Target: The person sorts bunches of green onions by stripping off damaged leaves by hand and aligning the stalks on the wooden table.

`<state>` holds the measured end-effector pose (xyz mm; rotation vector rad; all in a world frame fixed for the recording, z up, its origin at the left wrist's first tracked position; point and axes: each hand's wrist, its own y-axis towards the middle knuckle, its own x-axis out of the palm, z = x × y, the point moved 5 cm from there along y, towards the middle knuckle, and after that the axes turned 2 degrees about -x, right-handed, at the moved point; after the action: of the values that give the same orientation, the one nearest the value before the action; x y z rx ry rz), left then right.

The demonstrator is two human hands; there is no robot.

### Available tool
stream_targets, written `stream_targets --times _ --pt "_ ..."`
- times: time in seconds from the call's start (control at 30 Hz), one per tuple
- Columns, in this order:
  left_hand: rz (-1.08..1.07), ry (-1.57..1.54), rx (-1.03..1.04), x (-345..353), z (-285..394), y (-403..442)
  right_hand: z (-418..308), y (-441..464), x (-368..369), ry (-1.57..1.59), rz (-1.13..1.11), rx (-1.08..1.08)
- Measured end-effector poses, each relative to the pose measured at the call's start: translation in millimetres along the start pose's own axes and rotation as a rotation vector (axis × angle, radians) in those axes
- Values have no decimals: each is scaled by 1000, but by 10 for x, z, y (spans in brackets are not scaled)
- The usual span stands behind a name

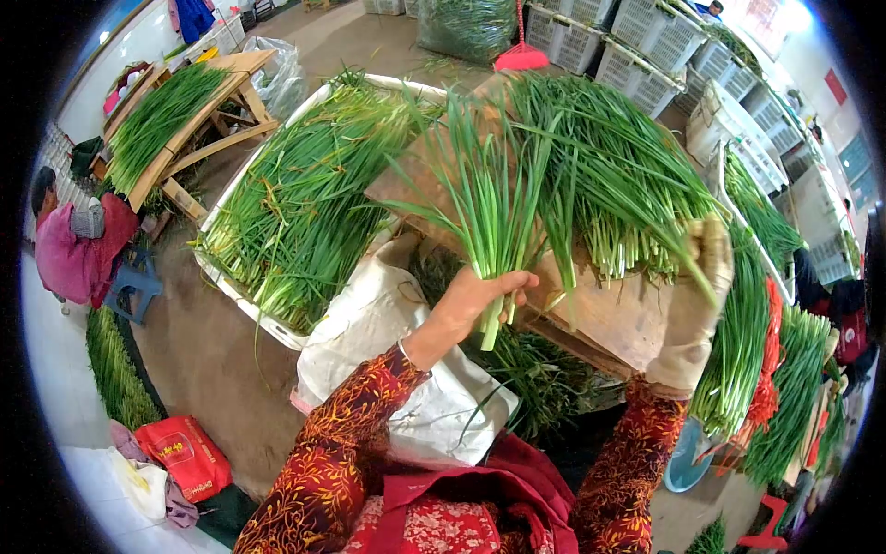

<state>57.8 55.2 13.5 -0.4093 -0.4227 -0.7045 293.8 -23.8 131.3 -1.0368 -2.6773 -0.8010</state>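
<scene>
My bare left hand (484,297) is closed round the white lower stems of a small bunch of green chives (494,208), held upright over the front edge of a wooden board (618,314). My right hand (697,305), in a pale, dirty glove, is at the right edge of the board. It is blurred, and a few green stalks reach up to its fingers; its grip cannot be made out. A large pile of chives (609,157) lies across the back of the board, roots facing me.
A white crate (221,277) full of chives stands left of the board. White cloth (397,323) drapes below. Bundled chives (729,351) with red ties are at right. A person (78,240) sits far left by a wooden bench (198,120). Stacked crates (646,46) stand behind.
</scene>
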Motion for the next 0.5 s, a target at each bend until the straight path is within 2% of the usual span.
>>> stream_targets --times 0.07,0.1,0.13,0.2,0.3,0.33,0.37,0.4,0.43,0.5 --pt "29 16 17 14 -3 10 -175 55 -90 274 19 41" --pt "28 15 18 25 -3 14 -256 75 -141 287 -1 -20" --pt "29 26 23 35 -1 10 -357 47 -134 175 104 -28" --pt "32 39 29 42 -4 -1 -490 -7 10 -509 -70 -66" --pt "12 64 35 90 6 -14 -106 -119 -44 -1276 -416 -185" --pt "29 84 43 127 43 -41 -104 -204 88 -1179 -445 -92" --pt "47 101 54 155 62 -47 -27 -306 168 -1031 -379 123" --pt "45 99 54 180 44 -39 -47 -406 347 -816 -402 81" --pt "41 114 74 207 32 -40 -60 -501 555 -892 -457 154" --pt "27 140 92 235 6 -31 206 -658 730 -784 -596 326"
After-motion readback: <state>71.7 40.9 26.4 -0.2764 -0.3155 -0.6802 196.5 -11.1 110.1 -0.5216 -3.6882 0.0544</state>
